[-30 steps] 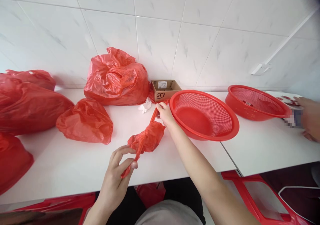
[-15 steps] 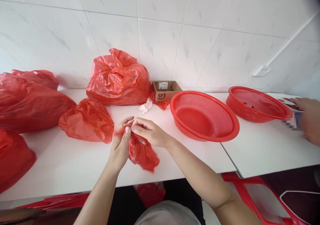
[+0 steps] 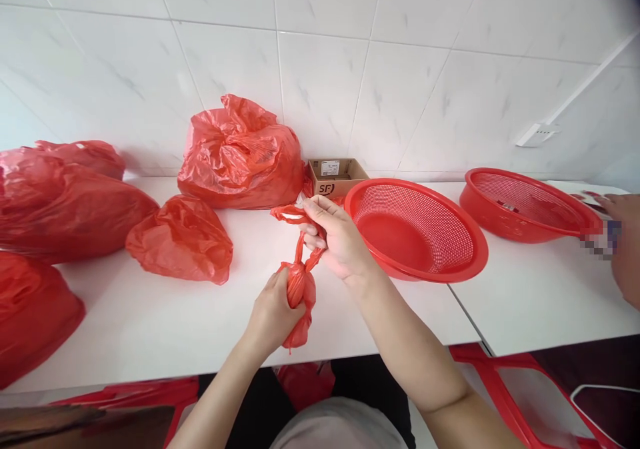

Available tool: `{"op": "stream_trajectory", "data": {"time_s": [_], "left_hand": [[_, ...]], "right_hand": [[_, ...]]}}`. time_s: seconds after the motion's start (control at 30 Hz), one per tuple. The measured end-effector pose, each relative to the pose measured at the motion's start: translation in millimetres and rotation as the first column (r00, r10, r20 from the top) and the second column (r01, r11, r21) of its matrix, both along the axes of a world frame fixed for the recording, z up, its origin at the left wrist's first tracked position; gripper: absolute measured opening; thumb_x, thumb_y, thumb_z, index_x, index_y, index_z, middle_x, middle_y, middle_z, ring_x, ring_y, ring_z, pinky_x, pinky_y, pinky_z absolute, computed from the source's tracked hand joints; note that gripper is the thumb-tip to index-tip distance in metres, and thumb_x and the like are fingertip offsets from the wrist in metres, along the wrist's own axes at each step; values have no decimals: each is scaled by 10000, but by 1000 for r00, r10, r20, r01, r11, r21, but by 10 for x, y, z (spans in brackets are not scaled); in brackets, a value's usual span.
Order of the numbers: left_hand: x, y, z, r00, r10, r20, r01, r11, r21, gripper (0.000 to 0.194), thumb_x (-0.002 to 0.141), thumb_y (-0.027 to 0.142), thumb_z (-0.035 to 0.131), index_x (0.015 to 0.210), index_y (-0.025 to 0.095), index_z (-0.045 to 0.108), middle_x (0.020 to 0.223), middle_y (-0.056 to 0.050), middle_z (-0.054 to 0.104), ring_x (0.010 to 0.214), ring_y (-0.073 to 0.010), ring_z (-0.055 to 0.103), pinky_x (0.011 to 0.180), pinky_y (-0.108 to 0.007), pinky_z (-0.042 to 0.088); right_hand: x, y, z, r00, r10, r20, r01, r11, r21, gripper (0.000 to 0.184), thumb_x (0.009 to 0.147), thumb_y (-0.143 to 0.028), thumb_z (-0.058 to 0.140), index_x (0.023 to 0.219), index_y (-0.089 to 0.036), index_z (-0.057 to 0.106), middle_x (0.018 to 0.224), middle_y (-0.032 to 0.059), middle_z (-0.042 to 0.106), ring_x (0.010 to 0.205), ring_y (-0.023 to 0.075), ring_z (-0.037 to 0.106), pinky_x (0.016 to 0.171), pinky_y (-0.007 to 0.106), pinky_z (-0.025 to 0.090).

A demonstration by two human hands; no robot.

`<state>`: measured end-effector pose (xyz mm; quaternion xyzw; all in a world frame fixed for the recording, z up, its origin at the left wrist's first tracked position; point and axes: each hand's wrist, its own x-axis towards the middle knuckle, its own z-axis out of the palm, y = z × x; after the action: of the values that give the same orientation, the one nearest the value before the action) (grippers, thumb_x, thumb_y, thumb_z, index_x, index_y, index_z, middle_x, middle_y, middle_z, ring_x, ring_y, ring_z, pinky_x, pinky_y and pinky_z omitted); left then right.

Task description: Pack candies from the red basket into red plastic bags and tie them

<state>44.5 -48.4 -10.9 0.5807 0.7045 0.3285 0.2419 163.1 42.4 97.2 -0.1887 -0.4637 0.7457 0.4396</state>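
While the left hand (image 3: 274, 310) holds the small red bag (image 3: 302, 289) by its round body, the right hand (image 3: 339, 234) holds its thin handles (image 3: 300, 248) up above it. The bag is over the front part of the white bench (image 3: 160, 329), in front of the person. I cannot tell if its bottom touches the bench or hangs just over it.

The bag is longer one way than the other. Its long way runs from the person toward the wall (image 3: 325, 89), with the bunched-up top at the far end and the round bottom at the near end. The left hand is nearer to the body of the bag, and the right hand is nearer to the top.

The left fingers are closed on the bag's left side, so most of the bag that shows sits just to their right. The right fingers are pinched together on the handles, and a loop pokes out to their left. From those fingers, the bag's body lies closer to the person and a bit to the left. Just right of the right hand is a red basket (image 3: 390, 234).
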Motion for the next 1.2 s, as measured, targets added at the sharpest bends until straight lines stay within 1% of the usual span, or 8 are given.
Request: {"op": "stream_trajectory", "data": {"time_s": [0.37,0.53,0.63,0.73,0.83,0.93,1.07,1.2], "left_hand": [[40,49,-128,995,67,-70,-59,992,113,138,736,121,512,755,242,449,707,-28,574,844,-284,597,939,-523,394],[-4,-66,183,983,-77,164,64,995,82,321,861,392,573,1137,234,536,900,-21,678,827,-218,643,829,-391,504],[-57,-80,321,869,-129,479,52,984,170,295,857,447,604,1041,220,647,1053,-55,673,1016,-217,615,920,-336,467],[-98,-42,350,743,-81,664,-34,987,158,331,866,505,567,958,199,656,905,-50,654,849,-192,623,788,-319,499],[-115,13,379,721,-80,688,-3,993,119,403,905,542,445,784,189,597,732,-25,584,635,-155,568,631,-307,486],[-123,36,493,751,-119,650,99,993,67,418,892,485,473,585,202,477,606,5,507,540,-130,480,554,-278,424],[-136,-11,707,815,-203,543,252,968,-16,246,772,307,631,565,204,550,570,33,486,523,-118,389,492,-250,311],[-168,-16,755,879,-232,416,274,961,-44,205,748,345,666,601,210,620,563,26,519,508,-123,393,461,-251,286]], "right_hand": [[-10,-57,-26,1000,13,20,-14,999,50,428,751,-437,748,663,-198,403,668,-46,338,563,62,350,447,216,192],[-13,-80,-5,977,168,130,-193,959,209,396,823,-483,685,706,-201,433,628,-65,375,515,51,350,443,203,223],[-3,-62,-29,956,209,206,-260,930,261,366,862,-490,637,735,-204,446,612,-70,460,475,48,345,451,207,270],[14,-15,-68,978,88,191,-137,956,261,344,877,-496,608,764,-206,464,693,-46,566,478,48,378,466,211,297],[16,13,-104,980,-112,167,65,962,266,346,890,-514,576,761,-211,471,696,-45,538,499,62,405,481,216,318],[-23,-5,-122,933,-311,179,196,860,472,302,926,-490,526,800,-218,496,707,-34,500,550,87,413,527,235,343],[-129,-29,-111,822,-517,239,100,544,833,230,974,-361,451,798,-213,464,828,7,513,742,127,476,700,269,382],[-190,-12,-80,771,-537,343,-40,496,867,260,995,-364,408,784,-214,427,778,-7,508,715,129,471,689,269,355]]}}
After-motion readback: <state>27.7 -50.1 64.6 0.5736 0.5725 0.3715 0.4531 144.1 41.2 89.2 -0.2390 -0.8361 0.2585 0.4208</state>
